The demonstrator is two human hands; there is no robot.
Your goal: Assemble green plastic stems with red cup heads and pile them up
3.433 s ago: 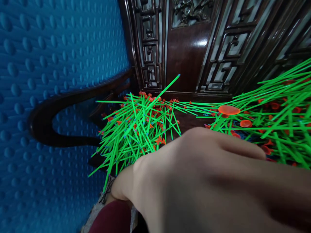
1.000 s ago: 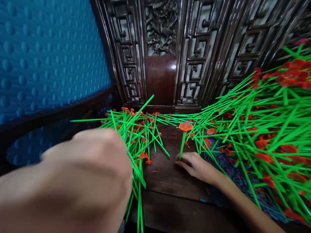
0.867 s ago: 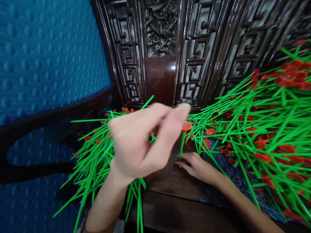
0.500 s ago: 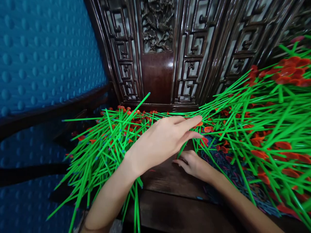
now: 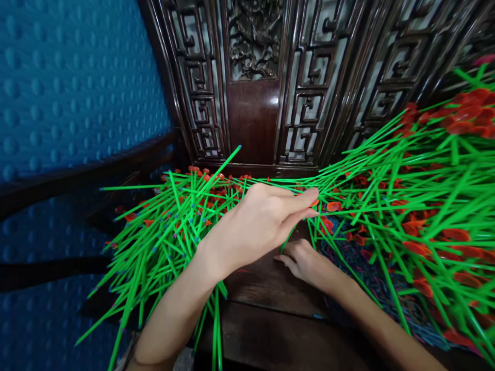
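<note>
My left hand (image 5: pixel 266 216) reaches in from the lower left, its thumb and fingers pinched together. Between those fingertips shows the orange cup-shaped end (image 5: pixel 314 203) of a thin green plastic stem. Lower down, my right hand (image 5: pixel 303 259) is closed, fingers curled round a green stem (image 5: pixel 285 241) that rises toward my left hand. Whether both hands hold one and the same stem is partly hidden by my left hand. Beyond my left wrist lies a loose heap of green stems (image 5: pixel 154 242), many with dark blue tips, with red cup ends among them.
A larger pile of green stems with red-orange cups (image 5: pixel 441 206) fills the right side. Under it lies a mass of small dark blue pieces (image 5: pixel 344 242). Dark wooden boards (image 5: pixel 278 288) form the surface, a carved wooden back (image 5: pixel 253 116) stands behind, and blue dimpled material (image 5: pixel 77 87) covers the left.
The thumb and fingers of my left hand have come closer together around the orange cup end. My right hand has stayed almost in place. The view has shifted slightly.
</note>
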